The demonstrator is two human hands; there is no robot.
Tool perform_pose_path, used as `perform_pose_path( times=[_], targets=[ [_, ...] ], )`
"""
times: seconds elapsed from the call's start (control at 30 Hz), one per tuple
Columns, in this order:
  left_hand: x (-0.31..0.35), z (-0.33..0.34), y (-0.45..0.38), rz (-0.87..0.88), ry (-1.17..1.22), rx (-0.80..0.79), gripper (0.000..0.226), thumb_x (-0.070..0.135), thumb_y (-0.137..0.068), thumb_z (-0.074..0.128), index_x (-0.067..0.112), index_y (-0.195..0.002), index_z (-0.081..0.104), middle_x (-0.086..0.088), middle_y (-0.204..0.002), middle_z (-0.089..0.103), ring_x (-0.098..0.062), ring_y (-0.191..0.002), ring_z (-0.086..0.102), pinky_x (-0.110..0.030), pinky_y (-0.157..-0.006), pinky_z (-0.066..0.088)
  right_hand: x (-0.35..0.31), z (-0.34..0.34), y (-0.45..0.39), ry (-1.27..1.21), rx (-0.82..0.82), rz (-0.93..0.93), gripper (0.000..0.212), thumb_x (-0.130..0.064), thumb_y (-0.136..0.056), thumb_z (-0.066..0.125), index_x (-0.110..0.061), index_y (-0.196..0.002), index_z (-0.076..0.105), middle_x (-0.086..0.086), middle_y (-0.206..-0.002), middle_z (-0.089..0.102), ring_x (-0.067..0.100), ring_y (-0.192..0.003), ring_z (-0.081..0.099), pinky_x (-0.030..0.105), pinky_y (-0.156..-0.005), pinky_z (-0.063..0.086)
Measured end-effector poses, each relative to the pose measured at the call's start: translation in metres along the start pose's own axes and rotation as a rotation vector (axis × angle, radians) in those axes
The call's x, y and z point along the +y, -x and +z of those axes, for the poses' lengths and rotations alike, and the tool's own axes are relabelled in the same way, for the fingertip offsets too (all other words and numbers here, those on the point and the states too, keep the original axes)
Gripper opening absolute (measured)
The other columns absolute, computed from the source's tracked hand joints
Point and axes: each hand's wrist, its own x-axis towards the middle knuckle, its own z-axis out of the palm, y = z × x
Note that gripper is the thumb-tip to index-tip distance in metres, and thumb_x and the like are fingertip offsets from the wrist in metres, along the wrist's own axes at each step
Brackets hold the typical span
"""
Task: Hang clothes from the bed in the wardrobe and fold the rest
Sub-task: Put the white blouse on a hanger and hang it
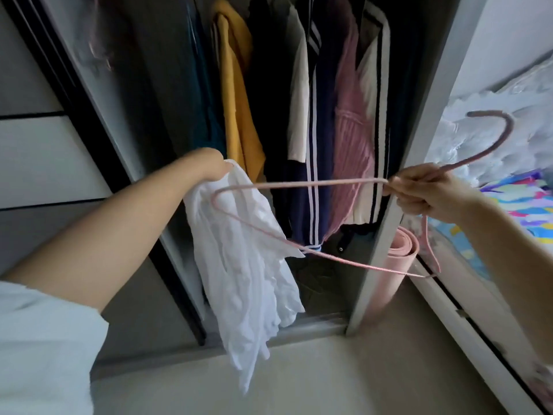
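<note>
My left hand (211, 164) grips the top of a crumpled white garment (245, 265), which hangs down in front of the open wardrobe (386, 235). A thin pink hanger (323, 183) is held at its neck by my right hand (425, 193), hook pointing up to the right. The hanger's left end lies across the front of the white garment. Inside the wardrobe hang a yellow garment (236, 94), a navy striped jacket (314, 175) and a pink dress (353, 130).
A rolled pink mat (395, 265) stands against the wardrobe's right post. The bed (514, 205), with a colourful sheet and clear plastic wrapping, lies to the right. A dark sliding door frame (98, 139) runs along the left. Pale floor (329, 369) lies below.
</note>
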Motion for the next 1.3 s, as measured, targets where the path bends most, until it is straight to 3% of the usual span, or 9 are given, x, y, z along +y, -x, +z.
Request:
perform_pose_path(
  times=[0.1, 0.23, 0.37, 0.83, 0.9, 1.0, 1.1, 1.17, 1.3],
  targets=[
    [0.015, 0.006, 0.016, -0.035, -0.053, -0.001, 0.041, 0.035, -0.099, 0.031, 0.002, -0.098, 0.055, -0.01, -0.075, 0.046, -0.029, -0.081, 0.048, -0.035, -0.073, 0.039, 0.005, 0.003, 0.004, 0.365, -0.055, 0.11, 0.029, -0.005, -0.085, 0.058, -0.018, -0.063, 0.071, -0.005, -0.033, 0.033, 0.001, -0.032, 0.024, 0.012, -0.035, 0.02],
    [0.031, 0.012, 0.036, -0.028, -0.136, 0.044, 0.049, 0.039, -0.099, 0.028, 0.002, -0.118, 0.054, -0.017, -0.113, 0.055, -0.032, -0.098, 0.052, -0.037, -0.076, 0.04, 0.0, 0.029, 0.007, 0.694, 0.017, 0.115, 0.026, -0.009, -0.093, 0.049, -0.021, -0.072, 0.058, -0.013, -0.032, 0.046, 0.0, -0.029, 0.041, 0.009, -0.035, 0.03],
    [0.046, 0.013, 0.054, 0.017, -0.058, 0.045, 0.046, 0.037, -0.098, 0.031, 0.002, -0.114, 0.055, -0.007, -0.08, 0.046, -0.023, -0.073, 0.047, -0.032, -0.059, 0.032, 0.004, 0.048, 0.006, 0.592, 0.05, 0.15, 0.019, -0.012, -0.093, 0.049, -0.013, -0.082, 0.065, -0.007, -0.03, 0.041, 0.003, -0.026, 0.03, 0.01, -0.032, 0.024],
    [0.037, 0.006, 0.129, 0.551, 0.377, 0.123, 0.041, 0.031, -0.097, 0.041, 0.016, -0.059, 0.037, 0.002, -0.058, 0.04, -0.012, -0.057, 0.039, -0.029, -0.055, 0.027, -0.016, 0.093, 0.013, 0.065, 0.268, 0.059, 0.025, 0.009, -0.087, 0.046, -0.006, -0.067, 0.051, -0.006, -0.035, 0.038, 0.004, -0.031, 0.029, 0.015, -0.034, 0.021],
    [0.031, 0.005, 0.131, 0.58, 0.3, 0.129, 0.038, 0.032, -0.093, 0.049, 0.019, -0.059, 0.039, 0.003, -0.059, 0.041, -0.015, -0.058, 0.041, -0.029, -0.053, 0.028, -0.023, 0.092, 0.013, 0.23, 0.237, -0.003, 0.009, 0.002, -0.087, 0.055, -0.007, -0.085, 0.055, -0.006, -0.053, 0.051, 0.006, -0.045, 0.045, 0.018, -0.046, 0.038],
    [0.026, -0.003, 0.127, 0.489, 0.246, 0.192, 0.036, 0.027, -0.095, 0.048, 0.018, -0.061, 0.039, 0.003, -0.061, 0.039, -0.021, -0.068, 0.044, -0.03, -0.054, 0.027, -0.012, 0.089, 0.014, 0.818, 0.322, -0.142, 0.038, -0.012, -0.085, 0.063, -0.001, -0.118, 0.049, 0.001, -0.096, 0.058, 0.019, -0.091, 0.054, 0.029, -0.082, 0.044],
    [0.021, -0.017, 0.118, 0.337, 0.263, 0.258, 0.04, 0.027, -0.097, 0.042, 0.016, -0.06, 0.036, 0.001, -0.062, 0.037, -0.022, -0.065, 0.04, -0.032, -0.05, 0.023, 0.012, 0.104, 0.026, 0.954, 0.631, -0.557, 0.026, -0.014, -0.081, 0.05, 0.007, -0.093, 0.061, 0.018, -0.086, 0.062, 0.028, -0.083, 0.057, 0.027, -0.077, 0.044],
    [0.02, -0.027, 0.116, 0.31, 0.317, 0.295, 0.042, 0.026, -0.098, 0.041, 0.016, -0.057, 0.033, 0.0, -0.06, 0.036, -0.017, -0.056, 0.035, -0.029, -0.047, 0.021, 0.038, 0.121, 0.028, 0.939, 0.398, -0.609, 0.025, -0.014, -0.082, 0.044, 0.002, -0.081, 0.064, 0.013, -0.076, 0.064, 0.024, -0.071, 0.059, 0.017, -0.066, 0.039],
    [0.025, -0.048, 0.122, 0.315, 0.347, 0.358, 0.043, 0.027, -0.098, 0.041, 0.016, -0.057, 0.033, 0.002, -0.059, 0.035, -0.009, -0.052, 0.032, -0.024, -0.046, 0.02, 0.088, 0.166, 0.017, 0.865, 0.029, 0.003, 0.041, -0.027, -0.093, 0.051, -0.008, -0.13, 0.049, 0.006, -0.125, 0.056, 0.02, -0.113, 0.054, 0.023, -0.091, 0.039]
  ],
)
